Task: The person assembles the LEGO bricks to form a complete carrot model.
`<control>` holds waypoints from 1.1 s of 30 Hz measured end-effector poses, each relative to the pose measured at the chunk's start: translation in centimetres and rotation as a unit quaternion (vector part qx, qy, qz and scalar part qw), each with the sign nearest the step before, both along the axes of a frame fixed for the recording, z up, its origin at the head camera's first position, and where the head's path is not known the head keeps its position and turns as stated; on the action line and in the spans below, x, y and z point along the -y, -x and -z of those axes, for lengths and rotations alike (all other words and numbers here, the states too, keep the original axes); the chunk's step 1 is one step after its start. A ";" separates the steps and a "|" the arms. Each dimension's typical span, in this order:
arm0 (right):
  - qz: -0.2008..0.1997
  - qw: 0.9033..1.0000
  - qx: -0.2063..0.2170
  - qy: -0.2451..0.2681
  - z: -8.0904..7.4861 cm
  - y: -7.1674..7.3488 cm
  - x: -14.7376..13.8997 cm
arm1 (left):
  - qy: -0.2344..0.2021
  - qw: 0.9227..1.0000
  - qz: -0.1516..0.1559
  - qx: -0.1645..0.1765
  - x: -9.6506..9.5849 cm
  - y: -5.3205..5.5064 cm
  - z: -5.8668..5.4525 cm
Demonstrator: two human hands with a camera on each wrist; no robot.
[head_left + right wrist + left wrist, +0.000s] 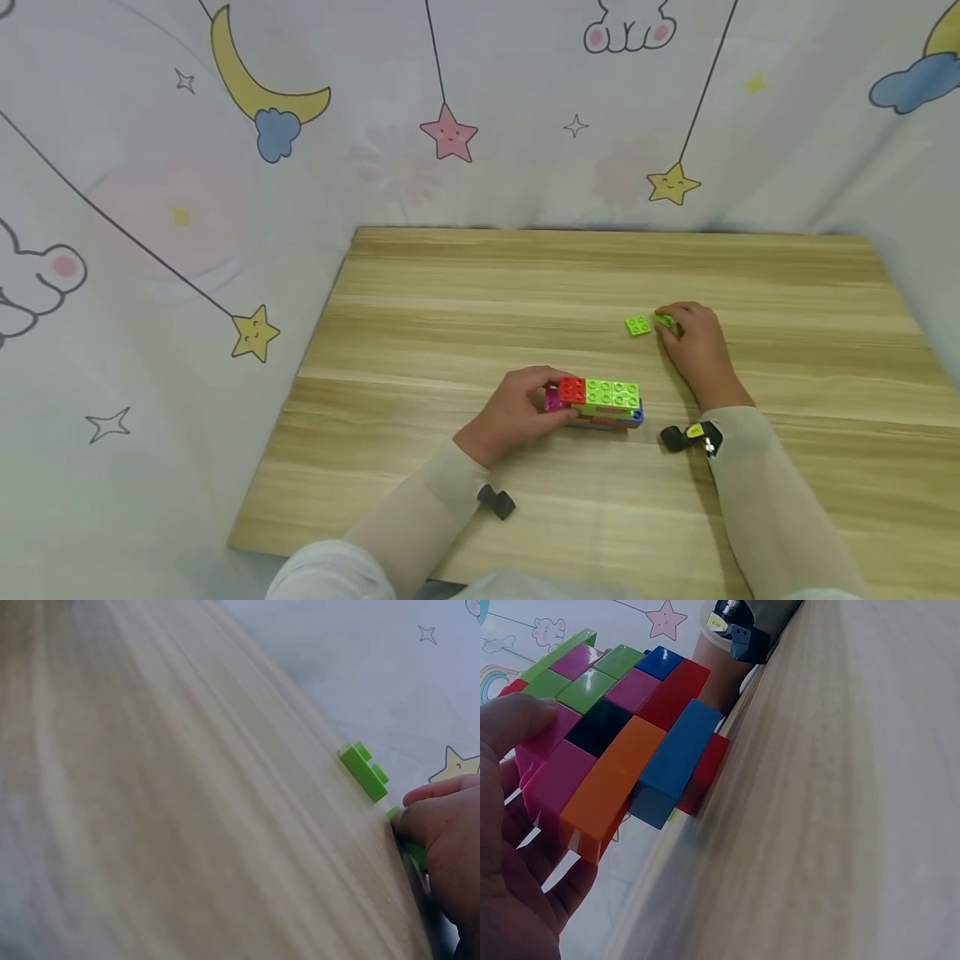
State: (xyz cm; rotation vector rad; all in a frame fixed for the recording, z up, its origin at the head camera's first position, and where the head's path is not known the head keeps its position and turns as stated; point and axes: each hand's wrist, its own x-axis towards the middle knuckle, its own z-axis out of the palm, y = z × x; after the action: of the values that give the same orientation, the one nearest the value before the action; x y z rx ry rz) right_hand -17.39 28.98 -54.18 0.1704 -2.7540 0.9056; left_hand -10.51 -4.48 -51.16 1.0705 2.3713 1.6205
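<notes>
My left hand (pixel 517 408) grips the left end of a stack of toy building bricks (pixel 611 392). Red and lime green studded bricks top the stack in the head view. From the left wrist view, the wall of bricks (pixel 619 724) shows pink, green, black, red, orange and blue sides, the thumb on its face and the fingers behind. Farther back on the right, my right hand (pixel 696 346) pinches a lime green brick (pixel 664 319), mostly hidden by the fingers in the right wrist view. Just left of it lies a second lime green brick (pixel 637 326), flat with studs up.
The wooden table (pixel 465 292) carries the bricks. A white curtain (pixel 510 75) printed with stars and moons hangs behind and to the left. Black wrist devices (pixel 690 437) sit at both sleeves.
</notes>
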 end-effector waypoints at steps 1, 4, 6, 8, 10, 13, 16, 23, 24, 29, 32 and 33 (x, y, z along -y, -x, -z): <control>0.004 1.000 0.003 0.000 -0.1 -0.1 0.0 | -0.002 1.000 0.001 0.000 0.0 0.0 0.0; 0.023 0.999 0.015 0.016 -0.5 -0.6 0.1 | -0.007 1.000 0.002 -0.004 0.0 0.1 0.1; 0.046 0.997 0.022 0.052 -0.9 -1.2 0.4 | -0.010 1.000 0.002 -0.007 0.0 0.1 0.2; 0.069 0.993 0.021 0.098 -1.5 -2.1 0.7 | -0.013 1.000 0.002 -0.008 0.0 0.1 0.2; 0.080 0.987 0.006 0.140 -2.2 -3.3 1.2 | -0.015 1.000 0.004 -0.010 0.0 0.2 0.2; 0.040 0.979 -0.041 0.197 -3.4 -5.5 2.1 | -0.012 1.000 -0.001 -0.011 0.0 0.1 0.1; -0.069 0.953 -0.101 0.276 -5.1 -7.9 3.2 | -0.006 1.000 -0.011 -0.009 0.1 0.1 0.1; -0.273 0.898 -0.158 0.307 -6.3 -10.4 4.7 | -0.014 1.000 -0.017 -0.012 0.1 0.3 0.2; -0.274 0.904 -0.162 0.287 -6.3 -10.5 4.8 | -0.015 1.000 -0.017 -0.014 0.1 0.3 0.2; -0.243 0.931 -0.169 0.214 -6.5 -10.6 5.1 | -0.017 1.000 -0.014 -0.015 0.1 0.3 0.2; -0.244 0.931 -0.172 0.210 -6.6 -10.6 5.1 | -0.015 1.000 -0.015 -0.012 0.1 0.3 0.1; -0.245 0.931 -0.172 0.208 -6.6 -10.6 5.1 | -0.016 1.000 -0.015 -0.010 0.1 0.3 0.1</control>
State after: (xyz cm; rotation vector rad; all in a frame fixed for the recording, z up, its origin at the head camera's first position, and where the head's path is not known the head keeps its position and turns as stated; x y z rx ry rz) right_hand -6.82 23.92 -47.54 0.8732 -2.1643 1.4011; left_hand -10.81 -4.63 -51.29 1.0656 2.3931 1.6709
